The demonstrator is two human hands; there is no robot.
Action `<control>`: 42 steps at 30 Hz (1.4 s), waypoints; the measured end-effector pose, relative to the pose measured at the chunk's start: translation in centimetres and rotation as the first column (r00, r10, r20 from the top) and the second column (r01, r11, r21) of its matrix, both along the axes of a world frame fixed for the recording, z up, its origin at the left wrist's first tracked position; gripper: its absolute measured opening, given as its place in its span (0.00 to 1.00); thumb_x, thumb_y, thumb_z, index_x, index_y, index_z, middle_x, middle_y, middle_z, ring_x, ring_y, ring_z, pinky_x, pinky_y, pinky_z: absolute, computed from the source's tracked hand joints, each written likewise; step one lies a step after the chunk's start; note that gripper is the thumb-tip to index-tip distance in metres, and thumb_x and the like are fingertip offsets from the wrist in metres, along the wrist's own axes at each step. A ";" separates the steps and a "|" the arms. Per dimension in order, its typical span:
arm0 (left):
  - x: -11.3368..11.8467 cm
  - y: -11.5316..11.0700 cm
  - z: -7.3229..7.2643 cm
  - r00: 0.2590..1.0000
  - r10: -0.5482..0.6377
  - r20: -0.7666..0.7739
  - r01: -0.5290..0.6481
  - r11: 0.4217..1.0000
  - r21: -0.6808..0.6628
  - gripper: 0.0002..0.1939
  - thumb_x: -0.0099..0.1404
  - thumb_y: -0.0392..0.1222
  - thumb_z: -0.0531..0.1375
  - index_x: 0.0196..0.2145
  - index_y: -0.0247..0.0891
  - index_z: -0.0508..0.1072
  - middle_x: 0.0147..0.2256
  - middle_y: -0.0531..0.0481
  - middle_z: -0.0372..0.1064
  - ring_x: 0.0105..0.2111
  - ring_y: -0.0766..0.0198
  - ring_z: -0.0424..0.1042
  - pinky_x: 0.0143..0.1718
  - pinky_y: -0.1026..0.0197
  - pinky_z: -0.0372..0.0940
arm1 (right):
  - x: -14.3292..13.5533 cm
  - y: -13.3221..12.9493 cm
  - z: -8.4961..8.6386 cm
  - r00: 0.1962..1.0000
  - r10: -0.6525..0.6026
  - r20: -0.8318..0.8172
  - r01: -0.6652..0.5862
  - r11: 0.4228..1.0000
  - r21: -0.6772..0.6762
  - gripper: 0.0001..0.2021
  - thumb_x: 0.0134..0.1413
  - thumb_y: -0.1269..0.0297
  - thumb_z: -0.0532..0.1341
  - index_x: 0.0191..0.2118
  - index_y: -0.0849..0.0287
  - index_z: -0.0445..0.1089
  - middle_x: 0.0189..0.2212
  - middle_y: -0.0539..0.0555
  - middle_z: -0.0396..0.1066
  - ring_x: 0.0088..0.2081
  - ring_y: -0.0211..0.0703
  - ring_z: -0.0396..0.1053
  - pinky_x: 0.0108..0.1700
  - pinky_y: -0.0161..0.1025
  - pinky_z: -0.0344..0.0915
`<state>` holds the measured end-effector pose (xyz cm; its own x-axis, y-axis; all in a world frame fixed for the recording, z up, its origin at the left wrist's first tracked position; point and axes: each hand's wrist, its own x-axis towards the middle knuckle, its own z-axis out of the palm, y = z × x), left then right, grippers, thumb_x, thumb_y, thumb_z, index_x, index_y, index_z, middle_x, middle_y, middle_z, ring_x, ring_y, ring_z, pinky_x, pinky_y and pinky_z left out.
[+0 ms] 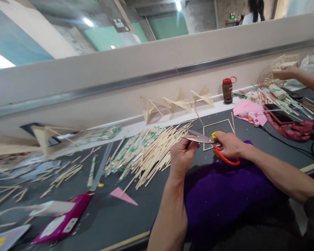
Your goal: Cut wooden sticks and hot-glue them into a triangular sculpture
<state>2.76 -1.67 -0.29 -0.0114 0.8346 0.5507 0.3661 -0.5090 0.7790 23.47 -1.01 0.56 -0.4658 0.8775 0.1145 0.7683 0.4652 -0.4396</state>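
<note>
My right hand (231,144) is closed around the red and yellow handles of a pair of scissors (202,139), whose blades are parted and point left. By the blade tips, my left hand (181,155) is pinched shut; whatever lies between its fingers is too small or hidden to make out. Behind the scissors, a square frame of thin wooden sticks (216,123) rests on the dark tabletop (115,226). A pile of loose wooden sticks (157,153) lies just left of my left hand. Purple cloth (225,191) is below both hands.
Stick models (181,103) stand along the wall, with a red-capped bottle (227,91) to their right. A glue gun (252,118) lies on pink paper, beside a phone (278,114). A magenta packet (65,218) lies front left. Another person's hand (286,72) is at far right.
</note>
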 end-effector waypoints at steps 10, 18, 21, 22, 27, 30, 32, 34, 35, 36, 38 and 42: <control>0.3 0.3 0.1 0.987 -0.013 0.162 0.030 0.994 -0.106 0.10 0.53 0.46 0.68 0.30 0.38 0.77 0.20 0.56 0.68 0.17 0.71 0.58 0.20 0.66 0.57 | 0.0 -0.2 0.7 0.998 -0.042 0.050 0.042 0.999 0.002 0.17 0.60 0.54 0.61 0.49 0.61 0.69 0.41 0.59 0.77 0.39 0.50 0.72 0.38 0.40 0.57; 0.1 0.4 -0.3 0.988 -0.024 0.153 0.041 0.993 -0.110 0.09 0.55 0.46 0.67 0.30 0.39 0.79 0.19 0.55 0.69 0.17 0.70 0.59 0.20 0.66 0.57 | 0.2 0.2 0.6 1.000 -0.016 0.019 0.017 1.000 -0.017 0.23 0.55 0.50 0.67 0.50 0.61 0.69 0.46 0.59 0.76 0.42 0.50 0.73 0.40 0.40 0.60; -0.2 0.5 -0.6 0.995 -0.040 0.094 0.053 0.990 -0.132 0.10 0.58 0.48 0.66 0.30 0.39 0.79 0.21 0.54 0.70 0.17 0.70 0.59 0.19 0.65 0.56 | 0.3 0.3 0.6 0.999 -0.002 -0.032 0.001 1.000 -0.031 0.26 0.52 0.52 0.70 0.52 0.60 0.68 0.49 0.60 0.76 0.46 0.52 0.73 0.43 0.41 0.61; -0.3 0.6 -0.7 0.995 -0.054 0.086 0.066 0.987 -0.149 0.11 0.59 0.49 0.65 0.30 0.39 0.79 0.20 0.54 0.69 0.17 0.70 0.58 0.19 0.65 0.56 | 0.3 0.2 0.5 0.999 0.001 -0.041 -0.002 1.000 -0.031 0.26 0.52 0.53 0.70 0.53 0.60 0.67 0.49 0.60 0.76 0.47 0.52 0.73 0.44 0.41 0.61; -0.6 0.9 -1.4 0.995 -0.091 0.049 0.099 0.977 -0.188 0.16 0.61 0.54 0.64 0.25 0.38 0.77 0.20 0.52 0.67 0.18 0.69 0.58 0.19 0.66 0.53 | 0.3 0.2 0.3 0.999 0.009 -0.047 -0.011 0.999 -0.047 0.26 0.51 0.55 0.70 0.52 0.61 0.68 0.47 0.61 0.76 0.48 0.53 0.74 0.44 0.41 0.62; -0.7 1.0 -1.6 0.994 -0.101 0.031 0.105 0.978 -0.178 0.19 0.61 0.55 0.64 0.22 0.38 0.76 0.22 0.50 0.69 0.21 0.68 0.61 0.20 0.66 0.54 | 0.3 0.2 0.2 0.998 0.026 -0.052 -0.029 0.998 -0.050 0.26 0.51 0.55 0.70 0.53 0.62 0.67 0.48 0.61 0.76 0.47 0.53 0.74 0.44 0.41 0.62; -0.6 1.0 -1.6 0.993 -0.114 0.024 0.116 0.979 -0.165 0.20 0.62 0.55 0.63 0.21 0.38 0.75 0.22 0.51 0.69 0.21 0.68 0.61 0.21 0.65 0.54 | 0.3 0.2 0.2 0.999 0.030 -0.031 -0.032 0.998 -0.052 0.25 0.53 0.55 0.68 0.52 0.62 0.67 0.46 0.61 0.77 0.46 0.53 0.74 0.43 0.40 0.61; -0.5 0.9 -1.4 0.992 -0.122 0.013 0.123 0.981 -0.149 0.20 0.63 0.55 0.63 0.21 0.38 0.75 0.21 0.51 0.68 0.20 0.68 0.60 0.22 0.64 0.55 | 0.3 0.2 0.2 1.000 0.027 0.000 -0.027 0.998 -0.056 0.22 0.54 0.55 0.66 0.51 0.62 0.68 0.44 0.60 0.77 0.44 0.52 0.74 0.41 0.40 0.60; -0.4 0.9 -1.3 0.992 -0.123 0.006 0.122 0.982 -0.143 0.20 0.63 0.55 0.63 0.21 0.38 0.75 0.21 0.52 0.67 0.20 0.68 0.60 0.22 0.64 0.55 | 0.3 0.1 0.3 1.000 0.023 0.015 -0.022 0.998 -0.056 0.20 0.55 0.55 0.65 0.50 0.61 0.68 0.43 0.60 0.77 0.42 0.51 0.74 0.40 0.40 0.60; -0.4 0.8 -1.2 0.993 -0.121 -0.001 0.119 0.983 -0.141 0.19 0.63 0.54 0.62 0.22 0.38 0.75 0.20 0.52 0.67 0.20 0.68 0.60 0.22 0.64 0.56 | 0.3 0.1 0.3 0.999 0.019 0.029 -0.018 0.998 -0.056 0.19 0.56 0.56 0.64 0.50 0.61 0.68 0.42 0.59 0.77 0.41 0.51 0.73 0.39 0.39 0.59; -0.3 0.7 -1.0 0.993 -0.115 -0.013 0.112 0.984 -0.138 0.18 0.64 0.53 0.62 0.22 0.38 0.75 0.20 0.53 0.67 0.21 0.67 0.61 0.23 0.64 0.57 | 0.2 0.1 0.3 0.999 0.013 0.047 -0.010 0.998 -0.056 0.17 0.57 0.57 0.62 0.49 0.61 0.68 0.42 0.59 0.77 0.40 0.50 0.73 0.38 0.39 0.58; -0.3 0.7 -1.0 0.993 -0.118 -0.016 0.116 0.985 -0.126 0.17 0.64 0.51 0.61 0.23 0.38 0.75 0.20 0.53 0.67 0.21 0.68 0.61 0.23 0.65 0.56 | 0.2 0.1 0.3 0.998 0.009 0.058 -0.006 0.998 -0.060 0.16 0.58 0.58 0.61 0.49 0.61 0.68 0.42 0.59 0.77 0.39 0.49 0.73 0.38 0.38 0.58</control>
<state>2.47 -0.94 -1.32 0.1017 0.8917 0.4410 0.3282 -0.4485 0.8313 23.66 -0.95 0.85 -0.4768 0.8783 0.0343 0.7899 0.4453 -0.4215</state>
